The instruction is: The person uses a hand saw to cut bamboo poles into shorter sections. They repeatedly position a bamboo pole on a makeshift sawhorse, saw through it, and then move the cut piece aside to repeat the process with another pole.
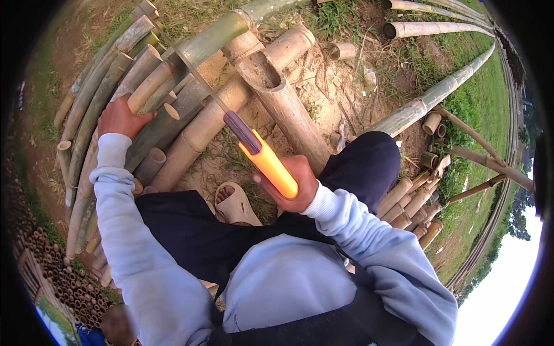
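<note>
My right hand (301, 176) is closed round the orange handle of a hand saw (268, 164). Its thin blade slants up and to the left, beside the cut end of a long green bamboo pole (219, 37). On the left, my left hand (122, 117) is wrapped over a short tan bamboo piece (151, 86) on a pile of cut bamboo lengths (95, 109). Whether the blade touches the green pole is hard to make out. Thick bamboo supports lie crossed under it, one with an open notch (266, 72).
Sawdust (306, 75) covers the ground around the supports. A long bamboo pole (427, 101) runs off to the right, with several short cut pieces (407, 205) stacked beside my knee. More poles (427, 29) lie at the far right. My sandalled foot (234, 202) is below the supports.
</note>
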